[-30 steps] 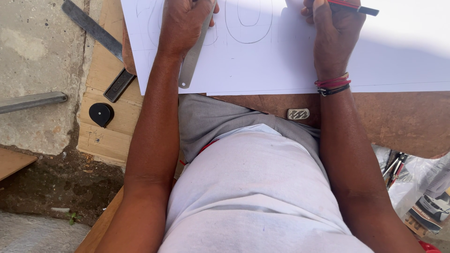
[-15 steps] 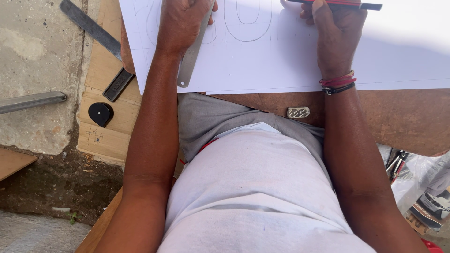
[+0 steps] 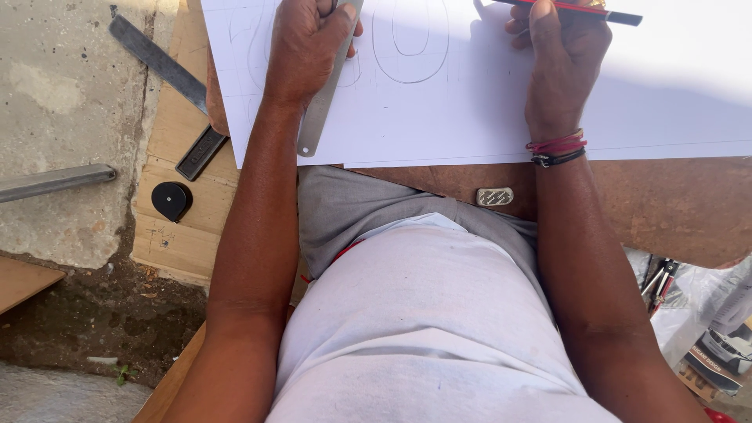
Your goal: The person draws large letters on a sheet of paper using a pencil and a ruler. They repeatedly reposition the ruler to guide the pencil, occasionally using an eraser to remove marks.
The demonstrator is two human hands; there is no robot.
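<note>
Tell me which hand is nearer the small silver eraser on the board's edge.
Right. The right hand holds a pencil above the eraser; the left hand presses the metal ruler farther left.

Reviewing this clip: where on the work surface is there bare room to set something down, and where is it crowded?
Bare paper lies between the left hand on the steel ruler and the right hand holding the pencil. More lies right of the right hand. The brown board is bare right of the small metal piece. The left wooden edge is crowded: square, black knob.
</note>
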